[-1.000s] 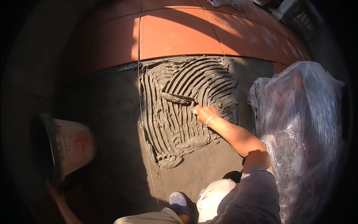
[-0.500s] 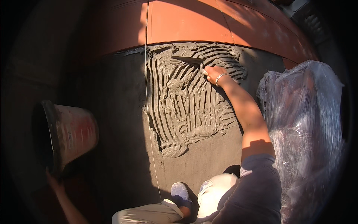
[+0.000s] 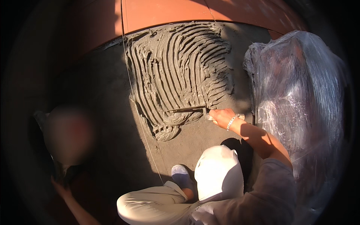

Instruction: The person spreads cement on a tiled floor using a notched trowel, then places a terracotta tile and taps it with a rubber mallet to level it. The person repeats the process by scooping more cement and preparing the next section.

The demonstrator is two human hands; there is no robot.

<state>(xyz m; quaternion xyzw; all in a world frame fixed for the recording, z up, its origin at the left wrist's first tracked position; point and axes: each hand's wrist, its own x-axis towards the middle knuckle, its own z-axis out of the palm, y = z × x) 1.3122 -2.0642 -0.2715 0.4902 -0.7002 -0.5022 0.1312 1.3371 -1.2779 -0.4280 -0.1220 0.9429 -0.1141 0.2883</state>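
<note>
From my remote seat I look through the head camera onto a bare grey floor (image 3: 195, 144), its far edge meeting orange-red slabs (image 3: 165, 12). A patch of wet, ridged mortar (image 3: 172, 71) reaches from that far edge toward the wearer's feet. The right hand (image 3: 224, 118) has its fingers wrapped around the handle of a trowel (image 3: 186, 109), just beyond the mortar's near right corner. The relation I watch most is this one: the blade lies to the hand's left and a little farther from the body, its long axis running nearly left to right, the right end slightly farther out, set against the mortar's near edge. The right hand is the nearer by far; the left hand (image 3: 62, 189) is well apart, down at the floor's near left in deep shade, close to a blurred rounded shape (image 3: 69, 135) with a reddish patch. I can't make out whether its fingers grasp anything. A taut string (image 3: 132, 88) runs along the mortar's left edge, and a bundle in clear plastic wrap (image 3: 296, 101) stands along the floor's right side, apart from the trowel.
</note>
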